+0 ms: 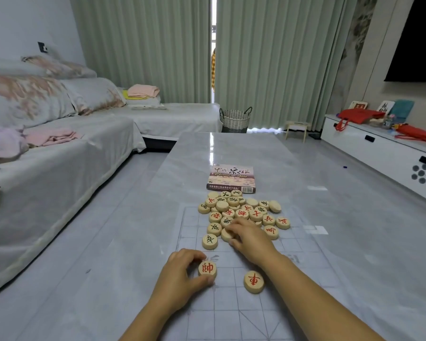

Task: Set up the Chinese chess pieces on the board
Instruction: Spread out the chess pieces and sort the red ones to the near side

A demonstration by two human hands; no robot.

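The board (231, 313), a translucent sheet printed with a grid, lies flat on the grey table (231, 148). The left hand (182, 274) pinches the red general piece (207, 269) between thumb and curled fingers at the left part of the board, character face up; whether the piece is lifted or touching the sheet cannot be told. The right hand (251, 238) reaches into the near edge of the pile of pieces (241, 210), its fingers and thumb curled round a plain-faced piece (225, 234). The pile covers the far end of the board, with red and black characters mixed and several discs stacked on others. A single red chariot piece (253, 281) lies apart from the pile, face up on the board, under the right forearm and near the general. The game box (231, 179) lies flat just beyond the pile, printed cover upward; its contents are not visible. A wicker basket (235, 119) with two handles stands on the floor past the table's far end, against the curtain; its interior cannot be seen
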